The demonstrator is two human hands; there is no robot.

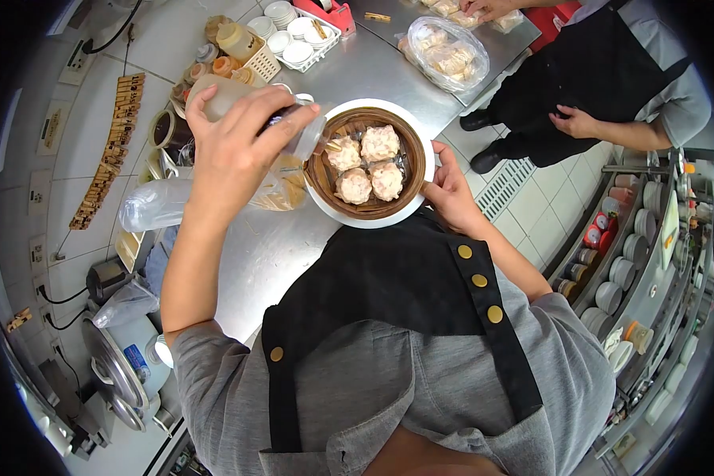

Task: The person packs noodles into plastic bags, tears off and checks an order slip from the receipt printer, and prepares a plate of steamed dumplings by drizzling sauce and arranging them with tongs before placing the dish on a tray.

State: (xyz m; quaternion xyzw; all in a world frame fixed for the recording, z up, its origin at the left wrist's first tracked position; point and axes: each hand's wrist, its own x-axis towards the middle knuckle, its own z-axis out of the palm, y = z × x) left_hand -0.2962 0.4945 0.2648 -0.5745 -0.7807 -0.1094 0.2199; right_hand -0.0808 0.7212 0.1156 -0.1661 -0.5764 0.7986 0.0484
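Several pale dumplings (380, 143) sit in a round brown steamer basket (414, 163) that rests in a white plate (370, 222). My right hand (454, 193) grips the right rim of this plate, thumb near the edge. On the left side, my left hand (242, 139) is wrapped round a clear container (308, 136) with something dark inside, tilted with its mouth over the basket's left edge. A small yellowish thing shows at that mouth, beside the upper left dumpling.
Bottles and sauce jars (234, 40) stand at the back left, beside a white crate (325, 51) of small dishes. A filled plastic bag (446, 55) lies on the steel table (381, 67). Another person (579, 79) stands at the upper right, near shelves (603, 262).
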